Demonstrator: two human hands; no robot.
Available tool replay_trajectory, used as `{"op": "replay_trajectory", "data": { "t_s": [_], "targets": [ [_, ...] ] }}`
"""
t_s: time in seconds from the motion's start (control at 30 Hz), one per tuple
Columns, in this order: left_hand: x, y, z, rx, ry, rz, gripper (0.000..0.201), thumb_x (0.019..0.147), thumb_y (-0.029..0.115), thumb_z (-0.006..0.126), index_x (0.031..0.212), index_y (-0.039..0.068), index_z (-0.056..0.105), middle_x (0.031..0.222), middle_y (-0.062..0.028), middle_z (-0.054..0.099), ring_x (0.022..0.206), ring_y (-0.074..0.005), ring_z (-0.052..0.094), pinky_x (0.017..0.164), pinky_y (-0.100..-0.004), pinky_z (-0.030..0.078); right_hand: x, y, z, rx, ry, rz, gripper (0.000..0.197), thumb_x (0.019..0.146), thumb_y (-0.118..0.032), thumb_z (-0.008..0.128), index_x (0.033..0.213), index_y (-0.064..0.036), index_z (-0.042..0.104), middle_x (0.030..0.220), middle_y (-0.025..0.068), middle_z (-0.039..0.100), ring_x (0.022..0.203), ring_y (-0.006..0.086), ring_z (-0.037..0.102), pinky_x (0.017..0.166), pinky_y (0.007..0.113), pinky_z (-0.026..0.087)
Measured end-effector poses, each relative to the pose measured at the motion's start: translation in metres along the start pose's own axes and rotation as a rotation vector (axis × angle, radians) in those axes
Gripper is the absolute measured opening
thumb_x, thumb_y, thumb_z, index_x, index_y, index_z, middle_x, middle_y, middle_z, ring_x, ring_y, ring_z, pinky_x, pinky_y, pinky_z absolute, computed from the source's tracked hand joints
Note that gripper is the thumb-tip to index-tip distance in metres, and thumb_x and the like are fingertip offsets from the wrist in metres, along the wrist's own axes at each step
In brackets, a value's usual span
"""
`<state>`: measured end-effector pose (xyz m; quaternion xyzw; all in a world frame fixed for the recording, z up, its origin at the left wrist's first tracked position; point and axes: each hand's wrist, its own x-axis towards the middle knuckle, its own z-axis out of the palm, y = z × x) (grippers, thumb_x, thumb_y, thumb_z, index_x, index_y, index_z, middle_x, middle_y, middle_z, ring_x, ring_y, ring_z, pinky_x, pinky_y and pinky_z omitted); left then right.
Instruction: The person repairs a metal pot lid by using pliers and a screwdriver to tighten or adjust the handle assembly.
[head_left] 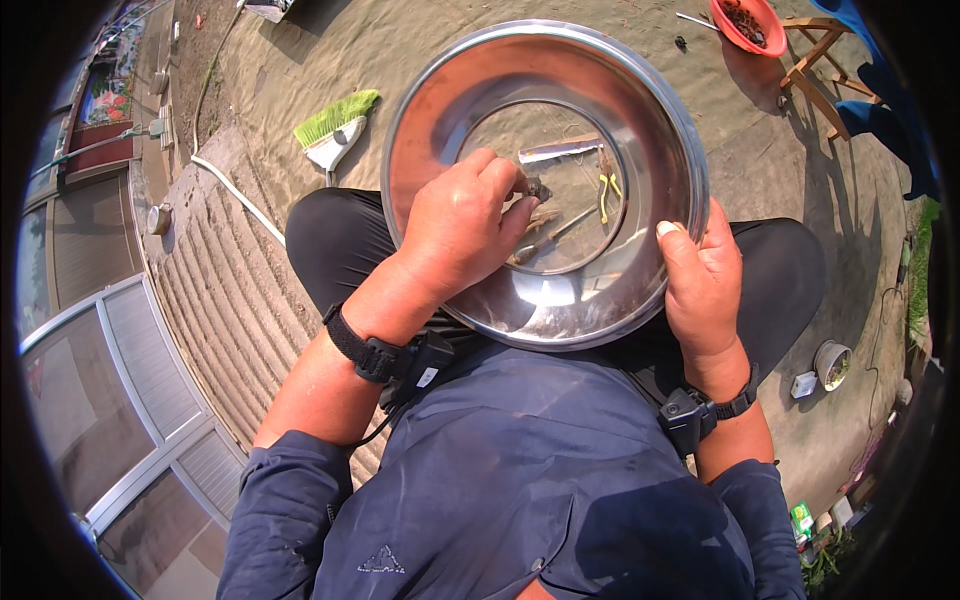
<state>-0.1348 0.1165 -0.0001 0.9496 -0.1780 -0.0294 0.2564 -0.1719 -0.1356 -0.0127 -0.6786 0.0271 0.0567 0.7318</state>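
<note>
A large shiny steel basin point(660, 130) rests tilted across my lap. My right hand point(705, 275) grips its right rim, thumb on the inside and fingers behind. Over the left part of the basin, my left hand point(462, 215) is closed in a pinch on a small dark piece point(538, 188) too small to name. In the basin's round middle show pliers point(607, 190) with yellow-green handles, a thin rod-like tool point(572, 226) and a pale flat strip point(557, 150). I cannot tell whether they lie on its bottom or on the ground seen through an opening.
A broom head point(336, 130) with green bristles lies at the far left, near a pale hose point(240, 195). Far right are a red bowl point(768, 42) with brown bits and a wooden-legged seat point(815, 70). A small round pot point(832, 364) stands to the right.
</note>
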Motion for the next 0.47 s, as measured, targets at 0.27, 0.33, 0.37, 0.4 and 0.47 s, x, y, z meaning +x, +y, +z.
{"op": "replay_trajectory", "data": {
  "t_s": [0.27, 0.33, 0.37, 0.4, 0.47],
  "targets": [
    [-0.0008, -0.0030, 0.0019, -0.053, 0.012, 0.018, 0.017, 0.081, 0.012, 0.072, 0.096, 0.009, 0.063, 0.088, -0.0102, 0.059, 0.078, -0.0340, 0.064, 0.065, -0.0449, 0.054, -0.0011, -0.0013, 0.0005, -0.006, 0.010, 0.014, 0.035, 0.098, -0.006, 0.052, 0.132, 0.0023, 0.054, 0.121, 0.0048, 0.063, 0.108, 0.0104, 0.056, 0.099, 0.027, 0.043],
    [-0.0004, -0.0038, 0.0024, -0.055, 0.015, 0.032, 0.017, 0.082, 0.012, 0.072, 0.096, 0.009, 0.064, 0.088, -0.0103, 0.059, 0.079, -0.0338, 0.064, 0.066, -0.0448, 0.054, -0.0009, -0.0026, 0.0015, 0.010, 0.011, 0.010, 0.035, 0.098, -0.006, 0.052, 0.133, 0.0023, 0.054, 0.121, 0.0048, 0.063, 0.108, 0.0104, 0.056, 0.099, 0.027, 0.043],
    [-0.0003, -0.0041, 0.0025, -0.056, 0.017, 0.040, 0.017, 0.082, 0.012, 0.072, 0.096, 0.009, 0.064, 0.088, -0.0103, 0.059, 0.079, -0.0338, 0.064, 0.066, -0.0447, 0.054, -0.0007, -0.0033, 0.0022, 0.019, 0.011, 0.008, 0.035, 0.098, -0.006, 0.052, 0.133, 0.0024, 0.054, 0.121, 0.0048, 0.063, 0.108, 0.0104, 0.056, 0.099, 0.027, 0.043],
    [-0.0001, -0.0041, 0.0022, -0.044, 0.016, 0.049, 0.016, 0.082, 0.012, 0.072, 0.096, 0.010, 0.064, 0.088, -0.0103, 0.059, 0.079, -0.0336, 0.065, 0.066, -0.0445, 0.054, -0.0008, -0.0038, 0.0026, 0.026, 0.010, 0.007, 0.036, 0.098, -0.006, 0.053, 0.133, 0.0024, 0.054, 0.121, 0.0048, 0.063, 0.108, 0.0104, 0.056, 0.099, 0.027, 0.043],
    [0.0008, -0.0033, -0.0001, -0.019, 0.013, 0.067, 0.016, 0.082, 0.012, 0.071, 0.096, 0.010, 0.064, 0.088, -0.0101, 0.060, 0.080, -0.0332, 0.065, 0.066, -0.0441, 0.054, -0.0016, -0.0050, 0.0031, 0.040, 0.009, 0.004, 0.036, 0.098, -0.007, 0.053, 0.133, 0.0025, 0.054, 0.121, 0.0048, 0.063, 0.108, 0.0104, 0.056, 0.099, 0.027, 0.043]
  ]
}}
